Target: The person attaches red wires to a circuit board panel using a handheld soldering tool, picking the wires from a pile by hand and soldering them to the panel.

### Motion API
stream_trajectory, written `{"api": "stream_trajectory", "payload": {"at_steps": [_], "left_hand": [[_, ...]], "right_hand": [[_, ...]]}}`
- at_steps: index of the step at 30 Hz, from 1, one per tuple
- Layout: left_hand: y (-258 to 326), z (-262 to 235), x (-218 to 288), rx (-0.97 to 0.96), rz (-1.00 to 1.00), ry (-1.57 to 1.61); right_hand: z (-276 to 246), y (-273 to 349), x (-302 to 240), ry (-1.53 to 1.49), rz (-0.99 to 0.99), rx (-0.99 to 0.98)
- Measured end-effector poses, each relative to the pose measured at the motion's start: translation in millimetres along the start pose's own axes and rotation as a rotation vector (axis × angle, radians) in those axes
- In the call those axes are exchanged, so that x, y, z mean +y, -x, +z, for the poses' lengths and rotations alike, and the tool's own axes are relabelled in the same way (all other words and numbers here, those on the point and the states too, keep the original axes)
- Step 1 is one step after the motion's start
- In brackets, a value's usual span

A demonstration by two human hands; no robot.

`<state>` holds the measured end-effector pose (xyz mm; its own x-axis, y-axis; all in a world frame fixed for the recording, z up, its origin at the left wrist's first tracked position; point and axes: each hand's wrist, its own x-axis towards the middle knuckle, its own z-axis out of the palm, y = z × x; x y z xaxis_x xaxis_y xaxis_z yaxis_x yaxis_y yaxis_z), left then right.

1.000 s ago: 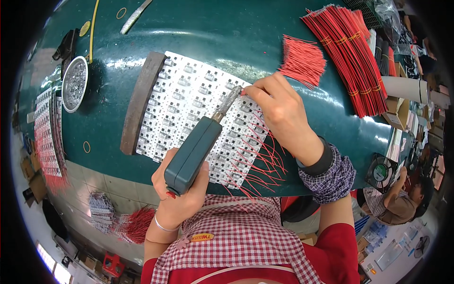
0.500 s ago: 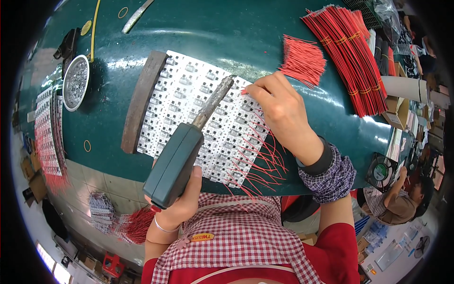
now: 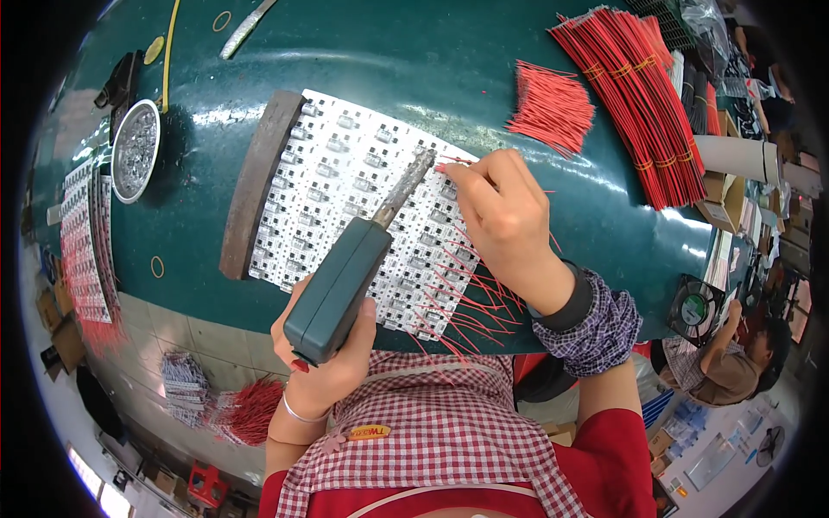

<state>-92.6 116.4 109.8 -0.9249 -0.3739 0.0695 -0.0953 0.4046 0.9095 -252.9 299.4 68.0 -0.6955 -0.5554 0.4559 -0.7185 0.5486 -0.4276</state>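
Plainly gripping the dark green soldering gun (image 3: pixel 338 289) in the left hand (image 3: pixel 341 377), with fingers wrapped round the body, and aiming toward the far right across the white circuit-board panel (image 3: pixel 345 155). Pinching a red wire (image 3: pixel 441 168) between closed fingers of the right hand (image 3: pixel 508 220), near the panel's far right corner and just beside the crusted metal tip (image 3: pixel 421 162). Impossible to tell from this view whether touching the board there or hovering slightly above.

Could burn the right fingertips first of all, from working so close to presumably hot metal. Could also scorch the red insulation, through too long a touch or a slip past the wire's end. Might bridge neighbouring contacts or knock a small part askew, given so thick a tip and such tight spacing. Might leave a weak joint, from any tremble in the pinch.

Could snag the loose red wires (image 3: pixel 484 300) at the near right edge with the checked sleeve cover (image 3: pixel 591 326), and so strain the joints. Might skew the panel on the green bench (image 3: pixel 194 259) by pressing sideways, despite lying along the dark bar (image 3: pixel 259 190) at left.
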Motion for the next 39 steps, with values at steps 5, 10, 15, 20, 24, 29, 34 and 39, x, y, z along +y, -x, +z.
{"api": "stream_trajectory", "payload": {"at_steps": [5, 10, 15, 20, 24, 29, 34, 39], "left_hand": [[-6, 1, 2, -0.041, 0.019, -0.020], [-7, 2, 3, -0.045, 0.014, -0.012], [-8, 1, 3, -0.048, 0.036, -0.031], [-9, 2, 3, -0.043, 0.034, -0.014], [-11, 1, 4, -0.067, 0.049, -0.031], [-12, 1, 5, -0.055, 0.002, 0.011], [-12, -1, 6, -0.080, 0.022, -0.026], [-11, -1, 1, -0.045, 0.062, -0.031]], "right_hand": [[1, 0, -3, 0.003, 0.010, -0.008], [2, 1, -3, -0.021, 0.024, 0.003], [2, 2, -5, -0.011, 0.026, 0.003], [3, 3, -5, -0.007, 0.028, 0.013], [3, 3, -5, -0.009, 0.031, 0.014], [3, 3, -4, -0.015, 0.035, 0.015], [4, 4, -5, -0.014, 0.042, 0.028], [3, 4, -5, -0.011, 0.040, 0.019]]}}
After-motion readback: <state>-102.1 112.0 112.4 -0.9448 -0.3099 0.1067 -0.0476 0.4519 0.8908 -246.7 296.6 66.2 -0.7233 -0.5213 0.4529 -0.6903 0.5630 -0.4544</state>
